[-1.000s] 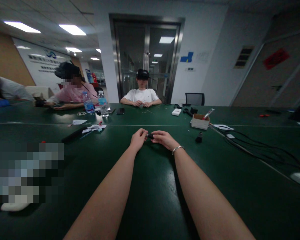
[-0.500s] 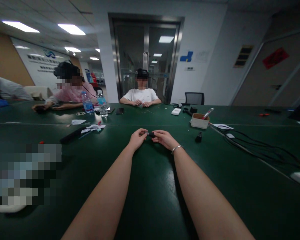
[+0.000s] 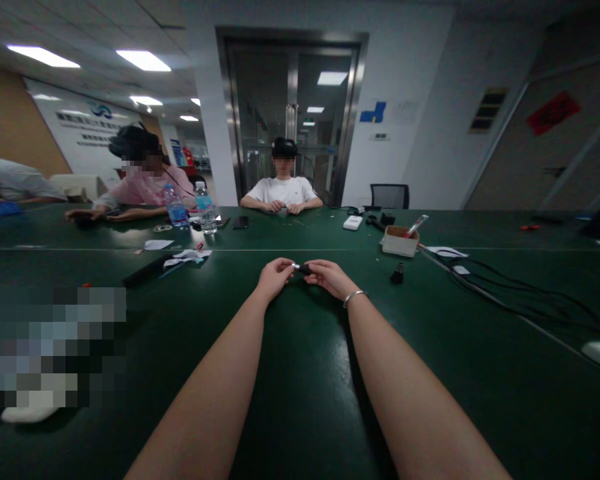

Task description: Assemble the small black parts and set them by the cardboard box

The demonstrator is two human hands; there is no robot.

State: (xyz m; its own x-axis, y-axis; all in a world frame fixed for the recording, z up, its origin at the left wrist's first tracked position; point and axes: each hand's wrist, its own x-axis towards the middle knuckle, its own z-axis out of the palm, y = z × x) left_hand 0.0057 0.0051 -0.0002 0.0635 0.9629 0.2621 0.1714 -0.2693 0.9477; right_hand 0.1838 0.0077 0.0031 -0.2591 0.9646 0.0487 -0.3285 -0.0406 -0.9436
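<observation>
Between my hands, over the green table (image 3: 300,360), is a small black rod-like piece with a silver end (image 3: 304,269). My left hand (image 3: 276,276) is closed in a pinch at its silver end. At the black part, the fingers of my right hand (image 3: 330,277) are closed around it, and a silver bracelet (image 3: 355,298) circles that wrist. The piece is too small and too covered by fingers to tell its kind. To the right of my right hand, a small black object with a narrower top (image 3: 397,273) stands on the table.
A small box (image 3: 400,241) with a pen-like item stands at the right, near black cables (image 3: 525,287). Left are a black bar (image 3: 147,270), papers (image 3: 187,257) and water bottles (image 3: 206,208). A person in a white shirt (image 3: 284,191) sits opposite; others sit left.
Slightly more of the silver end shows between my hands. Both hands keep nearly the same place and grip.
</observation>
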